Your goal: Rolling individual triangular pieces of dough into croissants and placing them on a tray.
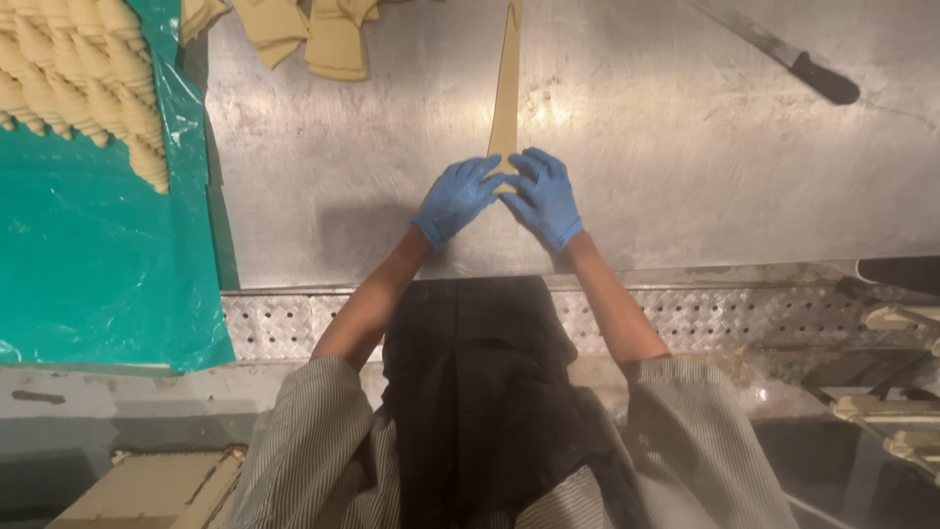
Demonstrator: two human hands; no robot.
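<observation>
A long narrow triangle of pale dough (pixel 506 88) lies on the steel worktop (pixel 685 167), its tip pointing away from me. Both my hands wear blue gloves. My left hand (pixel 456 198) and my right hand (pixel 542 196) rest side by side on the wide near end of the dough strip, fingers curled over it and fingertips touching. The near end of the dough is mostly hidden under my fingers.
Rows of shaped dough pieces (pixel 83 78) sit on a green plastic sheet (pixel 98 255) at the left. More flat dough pieces (pixel 313 34) lie at the far edge. A black-handled knife (pixel 783 54) lies at the far right. A cardboard box (pixel 147 490) stands below.
</observation>
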